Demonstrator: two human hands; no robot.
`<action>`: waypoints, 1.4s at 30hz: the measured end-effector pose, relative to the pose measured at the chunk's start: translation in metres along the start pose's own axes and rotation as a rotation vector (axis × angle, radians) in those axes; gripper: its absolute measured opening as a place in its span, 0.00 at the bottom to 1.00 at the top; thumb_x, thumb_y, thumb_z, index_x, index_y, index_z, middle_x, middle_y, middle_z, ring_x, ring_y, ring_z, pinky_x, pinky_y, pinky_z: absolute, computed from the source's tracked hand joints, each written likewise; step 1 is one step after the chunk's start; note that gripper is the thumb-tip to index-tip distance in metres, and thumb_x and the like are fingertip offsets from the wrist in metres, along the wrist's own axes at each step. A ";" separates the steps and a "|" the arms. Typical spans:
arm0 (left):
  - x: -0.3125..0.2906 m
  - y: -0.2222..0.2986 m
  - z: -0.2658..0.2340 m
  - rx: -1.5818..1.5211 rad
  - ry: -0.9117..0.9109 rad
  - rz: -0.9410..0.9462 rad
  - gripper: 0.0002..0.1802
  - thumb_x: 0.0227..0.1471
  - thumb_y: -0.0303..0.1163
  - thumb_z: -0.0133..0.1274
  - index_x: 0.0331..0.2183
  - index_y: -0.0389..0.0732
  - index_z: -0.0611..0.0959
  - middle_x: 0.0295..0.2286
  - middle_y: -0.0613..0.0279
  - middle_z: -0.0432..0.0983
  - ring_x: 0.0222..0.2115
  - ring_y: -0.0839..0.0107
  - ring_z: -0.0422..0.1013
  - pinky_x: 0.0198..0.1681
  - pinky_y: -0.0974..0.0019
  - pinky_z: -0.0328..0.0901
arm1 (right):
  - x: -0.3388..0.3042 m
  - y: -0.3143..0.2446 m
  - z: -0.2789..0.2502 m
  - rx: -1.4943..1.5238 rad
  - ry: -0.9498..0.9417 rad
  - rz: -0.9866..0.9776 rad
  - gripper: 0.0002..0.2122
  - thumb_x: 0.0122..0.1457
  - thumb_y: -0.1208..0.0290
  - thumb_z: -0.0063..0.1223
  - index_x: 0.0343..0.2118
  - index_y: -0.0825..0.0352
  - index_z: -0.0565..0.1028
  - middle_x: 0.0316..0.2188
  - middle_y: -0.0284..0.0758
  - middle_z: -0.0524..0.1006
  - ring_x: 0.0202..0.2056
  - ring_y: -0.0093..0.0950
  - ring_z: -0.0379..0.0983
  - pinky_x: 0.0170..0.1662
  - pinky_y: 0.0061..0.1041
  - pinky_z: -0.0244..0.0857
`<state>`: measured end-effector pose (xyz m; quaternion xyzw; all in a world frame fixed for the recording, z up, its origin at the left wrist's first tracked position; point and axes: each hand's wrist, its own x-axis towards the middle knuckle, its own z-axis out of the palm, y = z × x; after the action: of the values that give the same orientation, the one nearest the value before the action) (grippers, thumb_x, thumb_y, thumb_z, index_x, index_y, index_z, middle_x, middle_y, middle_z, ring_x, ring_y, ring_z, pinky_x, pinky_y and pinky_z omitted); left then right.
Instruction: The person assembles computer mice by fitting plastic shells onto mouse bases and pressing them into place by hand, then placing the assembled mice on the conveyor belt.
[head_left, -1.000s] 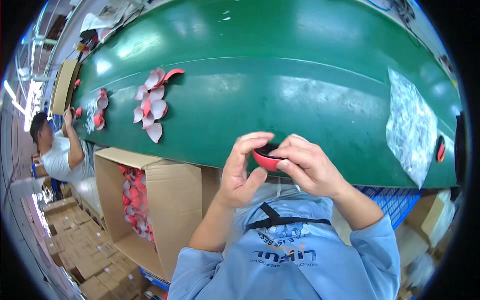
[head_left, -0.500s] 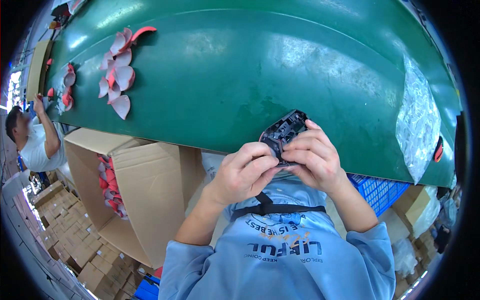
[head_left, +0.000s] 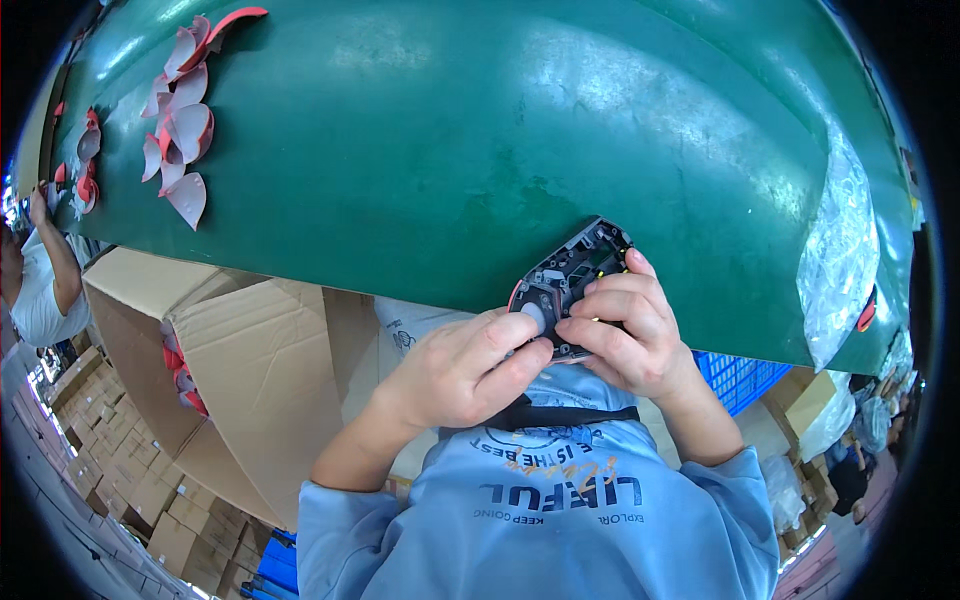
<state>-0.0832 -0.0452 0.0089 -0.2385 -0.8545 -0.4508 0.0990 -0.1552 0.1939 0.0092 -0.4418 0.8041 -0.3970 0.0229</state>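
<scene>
Between my two hands, over the near edge of the green table, is a black plastic housing (head_left: 575, 268) with a red outer rim, its ribbed inside facing up. My left hand (head_left: 470, 365) grips its left side, with thumb and forefinger closed near a round greyish part. Opposite it, my right hand (head_left: 630, 325) clasps the right side, fingers bent over the rim and fingertips pressed into the interior. Small yellow bits show beside the right fingers. Whether a fingertip holds a separate small part cannot be made out.
Red-and-grey curved shells (head_left: 185, 120) lie in a row on the green table (head_left: 400, 180). A clear plastic bag (head_left: 840, 255) rests at the right. Below the edge stand an open carton (head_left: 255, 370) with more shells and a blue crate (head_left: 742, 380). Another person's arm (head_left: 60, 265) is at far left.
The view has shifted, so the shells and carton sit farther left. The housing is turned slightly and shows more of its inside. Both hands keep their grip.
</scene>
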 end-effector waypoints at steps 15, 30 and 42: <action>0.007 0.004 -0.003 -0.158 -0.091 -0.003 0.16 0.44 0.24 0.69 0.38 0.36 0.86 0.37 0.55 0.75 0.24 0.66 0.75 0.22 0.66 0.69 | 0.002 0.022 -0.018 0.066 -0.155 -0.087 0.10 0.53 0.70 0.62 0.39 0.56 0.83 0.38 0.27 0.76 0.53 0.31 0.74 0.69 0.59 0.59; 0.022 0.021 -0.006 -0.080 -0.005 -0.041 0.11 0.56 0.30 0.66 0.39 0.38 0.83 0.37 0.54 0.79 0.22 0.68 0.74 0.21 0.66 0.70 | 0.016 0.027 -0.029 0.248 -0.145 -0.141 0.15 0.57 0.65 0.66 0.46 0.63 0.80 0.43 0.32 0.76 0.46 0.31 0.74 0.67 0.54 0.56; 0.039 0.036 0.009 -1.934 0.588 -0.766 0.25 0.77 0.44 0.33 0.59 0.37 0.74 0.44 0.52 0.82 0.32 0.65 0.78 0.35 0.66 0.74 | 0.023 -0.031 0.032 1.321 0.423 0.466 0.22 0.66 0.73 0.62 0.61 0.71 0.71 0.52 0.36 0.76 0.49 0.22 0.74 0.54 0.28 0.70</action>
<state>-0.0989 -0.0084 0.0448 0.1849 -0.0971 -0.9749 -0.0776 -0.1350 0.1478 0.0149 -0.0672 0.4575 -0.8608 0.2127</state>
